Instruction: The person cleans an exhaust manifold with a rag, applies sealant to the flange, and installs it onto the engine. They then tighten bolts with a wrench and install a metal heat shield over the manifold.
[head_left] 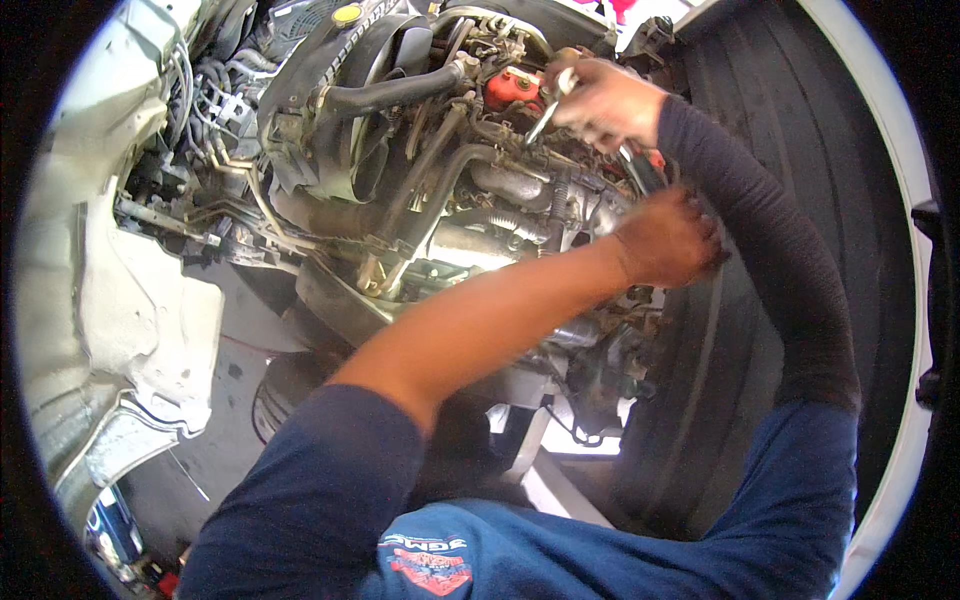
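Note:
My right hand point(608, 103), smeared by motion at the end of a black sleeve, is raised over the far right of an open engine point(510, 180). Its fingers are closed on a shiny metal tool that looks like a wrench point(543, 122), angled down toward the engine. Closer to me, my left hand point(672, 240) reaches across from the left with its fingers curled into a fist. A dark-handled tool point(645, 172) with a shiny neck runs from this fist up toward my right hand; blur hides its kind. Just left of my right hand is a red engine part point(512, 90).
A thick black hose point(395, 97) and a fan shroud point(370, 150) lie left of the engine. Pale body panels point(150, 310) border the far left. A dark ribbed panel point(720, 400) stands along the right, and a white beam point(560, 485) lies below.

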